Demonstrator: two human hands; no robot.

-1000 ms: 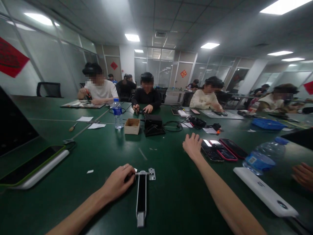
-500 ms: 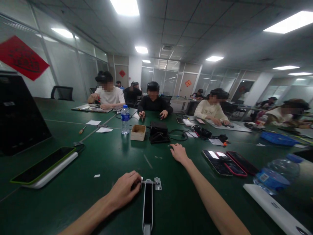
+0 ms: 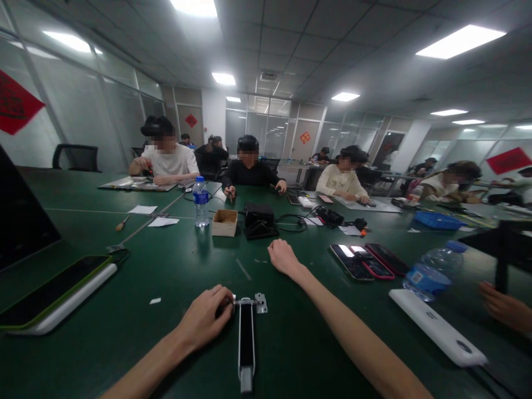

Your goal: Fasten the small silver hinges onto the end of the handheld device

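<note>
My left hand (image 3: 211, 313) rests on the green table, closed, its curled fingers at the left end of a metal hinge-like fitting. That fitting has a long white frame with a black middle (image 3: 246, 335) and a silver end toward me. A small silver plate with holes (image 3: 261, 303) sticks out at its upper right. The fitting lies flat. Farther forward, my right hand (image 3: 284, 257) is closed on the tabletop in front of a black box-like case (image 3: 260, 220). Its fingertips are hidden, so whatever it holds, if anything, does not show.
A small open box (image 3: 225, 223) and a water bottle (image 3: 201, 202) stand ahead. Phones (image 3: 353, 262), a lying bottle (image 3: 434, 271) and a white device (image 3: 436, 327) are to the right. A green-edged phone (image 3: 54, 291) is left. A co-worker's hand (image 3: 505, 307) shows at right.
The view has turned to the right. My right hand's fingers, stretched out before, are now curled in. My left hand stays at the fitting. A co-worker's hand has come into view at right.
</note>
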